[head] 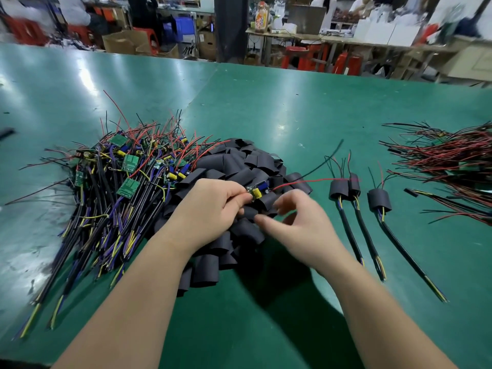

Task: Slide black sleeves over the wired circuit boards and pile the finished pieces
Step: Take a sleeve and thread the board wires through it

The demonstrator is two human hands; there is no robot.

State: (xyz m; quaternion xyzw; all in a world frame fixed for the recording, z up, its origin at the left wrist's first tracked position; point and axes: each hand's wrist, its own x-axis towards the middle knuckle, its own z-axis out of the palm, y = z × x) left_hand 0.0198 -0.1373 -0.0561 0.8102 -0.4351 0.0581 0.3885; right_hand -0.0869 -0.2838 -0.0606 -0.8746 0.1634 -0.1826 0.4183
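Note:
My left hand (213,206) pinches a small wired circuit board (257,191) with yellow and blue capacitors; its red wire runs off to the right. My right hand (298,225) hovers just right of it over the heap of black sleeves (239,166), fingers loosely curled and blurred, holding nothing that I can see. A pile of bare wired boards (125,177) lies to the left. Three sleeved pieces (354,190) lie side by side on the right.
The work lies on a green table (266,107). A second bundle of red and black wires (452,166) sits at the far right edge. Behind the table are red stools, cardboard boxes and another bench.

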